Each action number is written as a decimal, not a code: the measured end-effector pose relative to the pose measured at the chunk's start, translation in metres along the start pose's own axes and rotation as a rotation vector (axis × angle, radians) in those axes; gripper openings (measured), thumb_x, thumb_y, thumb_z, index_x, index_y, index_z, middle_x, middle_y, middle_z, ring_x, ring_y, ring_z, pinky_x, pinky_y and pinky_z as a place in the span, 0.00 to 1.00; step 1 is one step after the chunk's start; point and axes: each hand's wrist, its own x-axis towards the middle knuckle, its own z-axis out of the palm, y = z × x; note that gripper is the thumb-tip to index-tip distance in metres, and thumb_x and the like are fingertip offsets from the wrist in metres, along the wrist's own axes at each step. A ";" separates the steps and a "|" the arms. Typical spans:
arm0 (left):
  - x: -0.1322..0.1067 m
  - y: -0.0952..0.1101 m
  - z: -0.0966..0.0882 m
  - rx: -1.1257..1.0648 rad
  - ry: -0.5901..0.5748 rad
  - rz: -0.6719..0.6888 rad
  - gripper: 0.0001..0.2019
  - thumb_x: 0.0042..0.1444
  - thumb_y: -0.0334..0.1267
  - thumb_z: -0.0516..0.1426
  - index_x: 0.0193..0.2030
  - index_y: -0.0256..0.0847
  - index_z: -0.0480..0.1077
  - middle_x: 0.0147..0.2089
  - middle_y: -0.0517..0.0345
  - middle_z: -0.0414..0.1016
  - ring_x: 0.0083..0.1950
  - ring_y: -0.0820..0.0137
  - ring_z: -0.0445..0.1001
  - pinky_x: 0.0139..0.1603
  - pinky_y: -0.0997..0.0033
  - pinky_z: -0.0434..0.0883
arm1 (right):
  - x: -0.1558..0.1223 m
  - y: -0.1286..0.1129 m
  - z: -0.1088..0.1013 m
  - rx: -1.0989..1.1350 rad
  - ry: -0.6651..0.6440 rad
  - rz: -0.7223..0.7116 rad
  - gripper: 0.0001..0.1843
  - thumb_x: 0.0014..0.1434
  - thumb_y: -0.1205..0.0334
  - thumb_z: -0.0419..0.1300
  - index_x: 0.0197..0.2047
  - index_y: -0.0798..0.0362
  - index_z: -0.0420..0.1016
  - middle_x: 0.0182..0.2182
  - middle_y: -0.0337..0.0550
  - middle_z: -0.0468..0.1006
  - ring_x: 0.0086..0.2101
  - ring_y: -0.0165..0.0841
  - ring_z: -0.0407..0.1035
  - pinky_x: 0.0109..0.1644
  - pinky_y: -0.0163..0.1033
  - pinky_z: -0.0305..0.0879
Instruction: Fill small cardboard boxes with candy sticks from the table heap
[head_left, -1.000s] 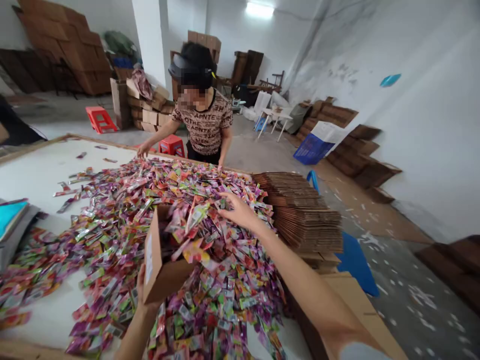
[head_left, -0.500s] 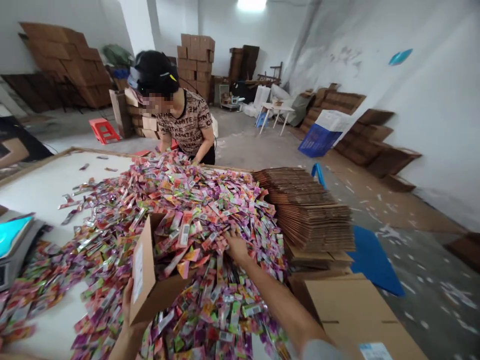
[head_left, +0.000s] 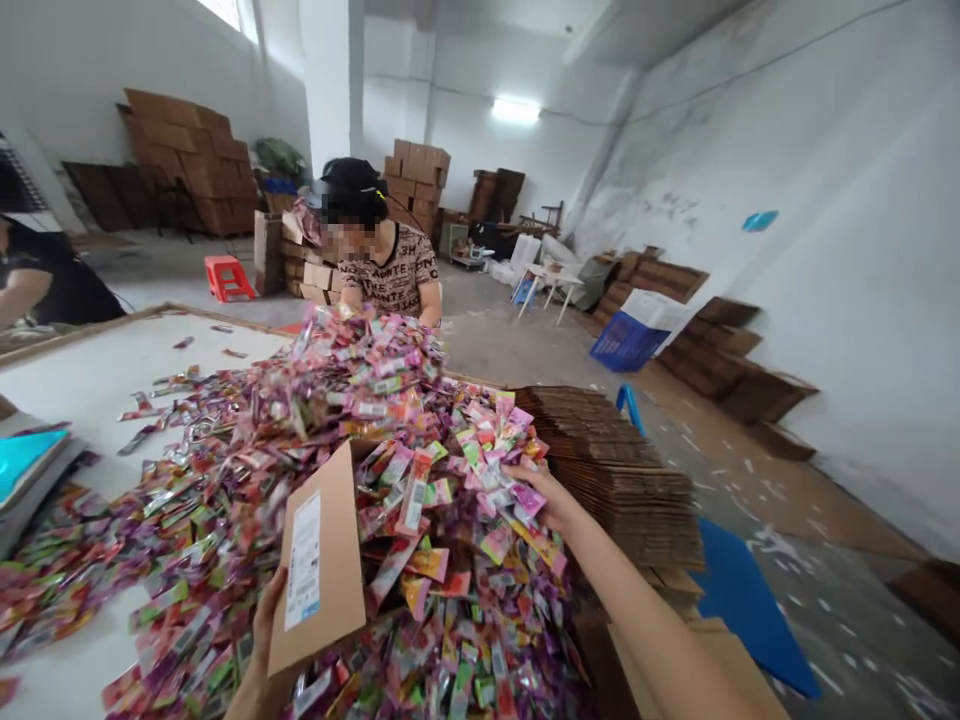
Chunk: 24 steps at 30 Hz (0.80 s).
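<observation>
My left hand (head_left: 267, 625) grips the lower left side of an open cardboard box (head_left: 337, 570) with a white label. The box is tilted, its opening facing right, and small shiny packets (head_left: 412, 500) fill it. My right hand (head_left: 546, 495) is closed round a bunch of pink, purple and green packets (head_left: 502, 455), lifted just right of the box opening. Packets partly cover its fingers. Beneath and around both hands spreads a big heap of the same packets (head_left: 217, 460).
Flattened cardboard boxes (head_left: 615, 450) are stacked to the right of the heap. Across the white table (head_left: 97, 360) a person (head_left: 394, 265) bends over the packets. A scale (head_left: 34, 480) stands at the left, with another person's arm (head_left: 26, 295) beyond it. A blue sheet (head_left: 750, 600) lies at the right.
My right hand has come up out of the heap to the right, with a bunch of packets. The box is raised and moved slightly right, and the view has tilted upward.
</observation>
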 end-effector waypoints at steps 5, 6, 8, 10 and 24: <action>0.013 0.002 0.035 0.013 -0.070 0.120 0.15 0.60 0.43 0.54 0.44 0.42 0.80 0.41 0.47 0.85 0.41 0.49 0.83 0.39 0.53 0.82 | -0.015 -0.056 0.031 -0.079 -0.009 -0.134 0.28 0.34 0.52 0.76 0.39 0.53 0.77 0.33 0.46 0.83 0.38 0.44 0.78 0.46 0.47 0.73; 0.018 0.006 0.042 0.013 -0.094 0.136 0.15 0.60 0.43 0.54 0.46 0.42 0.80 0.42 0.47 0.84 0.41 0.49 0.83 0.40 0.52 0.81 | -0.015 -0.066 0.042 -0.082 -0.020 -0.154 0.29 0.34 0.51 0.76 0.40 0.52 0.76 0.34 0.46 0.83 0.38 0.44 0.78 0.45 0.48 0.73; 0.028 0.015 0.054 0.009 -0.131 0.161 0.18 0.61 0.42 0.53 0.53 0.42 0.77 0.42 0.47 0.84 0.41 0.49 0.83 0.43 0.48 0.80 | -0.014 -0.084 0.065 -0.090 -0.060 -0.174 0.30 0.34 0.50 0.75 0.41 0.51 0.76 0.34 0.46 0.83 0.38 0.44 0.77 0.44 0.48 0.73; 0.034 0.025 0.064 0.014 -0.124 0.196 0.23 0.61 0.41 0.52 0.62 0.43 0.69 0.42 0.47 0.85 0.41 0.49 0.83 0.48 0.45 0.78 | -0.009 -0.099 0.087 -0.122 -0.109 -0.177 0.29 0.36 0.48 0.74 0.42 0.51 0.76 0.35 0.46 0.83 0.38 0.44 0.77 0.44 0.47 0.73; 0.029 0.082 0.048 -0.092 0.093 0.442 0.35 0.58 0.36 0.57 0.72 0.48 0.52 0.37 0.51 0.85 0.31 0.53 0.83 0.35 0.55 0.81 | 0.038 -0.037 0.299 -1.173 -0.336 -0.537 0.20 0.46 0.55 0.65 0.44 0.49 0.78 0.40 0.42 0.81 0.41 0.40 0.73 0.43 0.37 0.65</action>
